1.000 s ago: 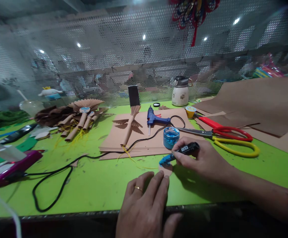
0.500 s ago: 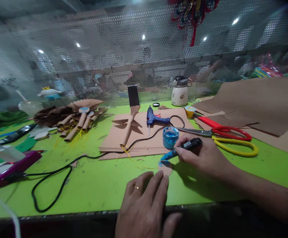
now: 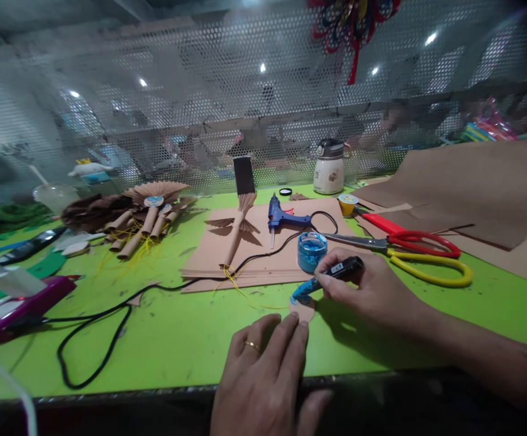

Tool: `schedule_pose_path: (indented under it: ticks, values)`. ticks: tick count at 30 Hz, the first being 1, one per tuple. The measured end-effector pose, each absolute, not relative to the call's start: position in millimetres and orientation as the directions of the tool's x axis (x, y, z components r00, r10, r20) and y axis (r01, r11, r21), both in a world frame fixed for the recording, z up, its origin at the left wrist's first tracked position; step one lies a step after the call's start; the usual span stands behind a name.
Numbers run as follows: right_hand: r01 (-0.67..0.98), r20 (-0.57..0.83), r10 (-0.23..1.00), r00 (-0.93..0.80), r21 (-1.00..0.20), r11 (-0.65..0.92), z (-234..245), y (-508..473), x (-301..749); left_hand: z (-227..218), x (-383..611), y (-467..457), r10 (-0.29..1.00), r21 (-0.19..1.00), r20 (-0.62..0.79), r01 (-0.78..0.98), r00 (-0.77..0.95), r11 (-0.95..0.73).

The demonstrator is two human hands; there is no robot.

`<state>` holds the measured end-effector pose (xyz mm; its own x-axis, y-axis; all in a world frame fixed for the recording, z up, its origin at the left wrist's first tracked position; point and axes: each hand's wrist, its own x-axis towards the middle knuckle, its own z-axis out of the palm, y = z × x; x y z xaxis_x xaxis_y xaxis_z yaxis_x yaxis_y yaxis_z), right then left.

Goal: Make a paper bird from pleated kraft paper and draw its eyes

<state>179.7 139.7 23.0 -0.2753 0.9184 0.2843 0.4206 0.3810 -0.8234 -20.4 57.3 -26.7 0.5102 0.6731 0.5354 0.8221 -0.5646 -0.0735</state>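
Note:
My right hand grips a black marker pen whose lower end is blue. Its tip touches a small round brown paper disc on the green table, where blue marks show. My left hand, with a gold ring, lies with fingers stretched out, its fingertips on the disc's near edge. Just behind the pen stands a small open jar of blue paint. Scissors with one red and one yellow handle lie beyond my right hand.
A blue glue gun and a folded-paper figure rest on stacked brown paper. The black cord loops leftward. More figures lie left, a white bottle stands behind, and large brown sheets lie right.
The marker pen and my right hand have shifted slightly left and down, the pen's back end tipping a little. My left hand and the disc stay in place.

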Motion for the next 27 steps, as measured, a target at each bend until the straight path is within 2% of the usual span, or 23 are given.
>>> schedule_pose_path:
  ticks: [3,12,19,27]
  values:
    - [0.399,0.297,0.922,-0.249,-0.835,0.378,22.2,140.4,180.5,-26.1,-20.9,57.9,0.664,-0.087,0.526,0.81,0.532,-0.58]
    - [0.394,0.296,0.908,-0.296,-0.828,0.398,24.0,136.6,178.4,-28.0,-14.6,56.2,0.686,-0.001,0.576,0.839,0.445,-0.544]
    - [0.417,0.303,0.907,-0.291,-0.814,0.406,24.0,138.6,178.1,-25.9,-21.7,58.1,0.653,-0.106,0.529,0.806,0.542,-0.583]
    - [0.407,0.311,0.918,-0.245,-0.826,0.389,22.8,140.2,181.6,-25.8,-21.4,58.2,0.653,-0.092,0.54,0.808,0.531,-0.582]
